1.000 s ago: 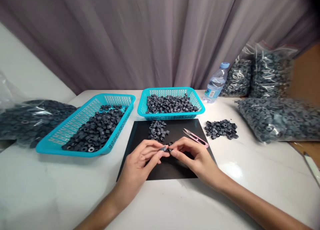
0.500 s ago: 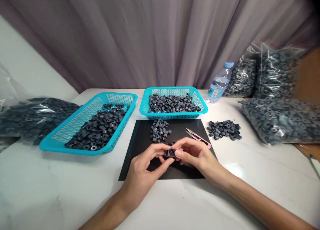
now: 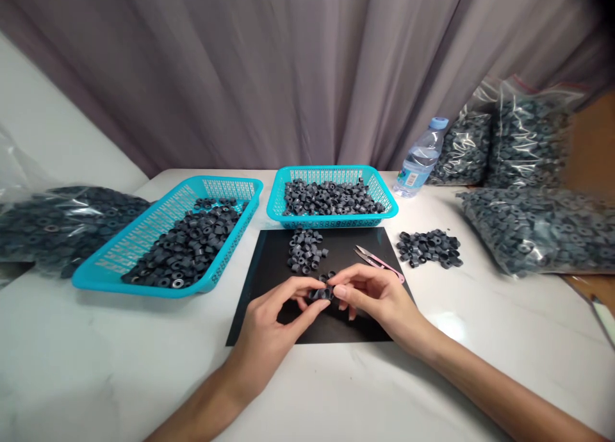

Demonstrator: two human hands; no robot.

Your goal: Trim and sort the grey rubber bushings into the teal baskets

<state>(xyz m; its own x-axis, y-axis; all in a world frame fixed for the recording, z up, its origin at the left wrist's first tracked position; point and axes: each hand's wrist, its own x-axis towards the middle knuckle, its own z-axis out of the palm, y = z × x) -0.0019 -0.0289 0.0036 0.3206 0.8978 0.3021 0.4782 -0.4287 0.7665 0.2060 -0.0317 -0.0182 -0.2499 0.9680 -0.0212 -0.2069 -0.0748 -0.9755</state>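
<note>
My left hand [image 3: 276, 323] and my right hand [image 3: 377, 298] meet over a black mat [image 3: 269, 262], both pinching one small dark grey ring part [image 3: 321, 294] between thumb and fingers. A small heap of the same grey rings [image 3: 305, 250] lies on the mat just beyond my fingers. Pink thread snips [image 3: 379, 262] rest on the mat's right side, close to my right hand.
Two turquoise baskets hold grey rings, one on the left [image 3: 144, 237] and one behind the mat [image 3: 331, 221]. Another loose pile [image 3: 429, 248] lies to the right. Clear bags of rings sit at the left [image 3: 57, 227] and right [image 3: 538, 230]. A water bottle [image 3: 420, 157] stands at the back.
Both hands have stayed together over the mat, turning the ring part between the fingertips. The view has shifted slightly.
</note>
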